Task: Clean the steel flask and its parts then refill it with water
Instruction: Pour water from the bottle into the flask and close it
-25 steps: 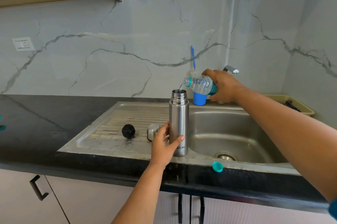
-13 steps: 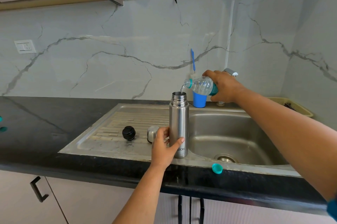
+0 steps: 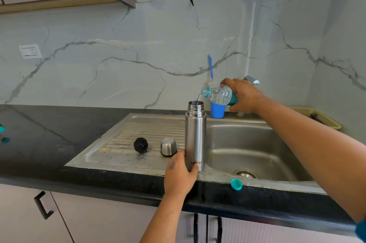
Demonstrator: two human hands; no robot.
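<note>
The steel flask [image 3: 195, 133] stands upright and uncapped on the sink's draining board, at the edge of the basin. My left hand [image 3: 179, 173] grips its lower body. My right hand [image 3: 242, 95] holds a clear plastic water bottle [image 3: 217, 95] tipped on its side, its mouth just above the flask's opening, and a thin stream of water runs into the flask. On the draining board to the left lie the flask's black stopper [image 3: 140, 144] and its steel cup lid [image 3: 168, 146].
The bottle's teal cap [image 3: 236, 184] lies on the sink's [image 3: 277, 184] front rim. A blue cup [image 3: 217, 111] with a brush stands behind the flask, beside the tap [image 3: 251, 80]. A yellow basket [image 3: 316, 117] sits at the far right. Black countertop [image 3: 49, 133] stretches left.
The flask and both hands stay in place while water keeps pouring. My left hand has slid slightly lower on the flask. The camera view has shifted a little.
</note>
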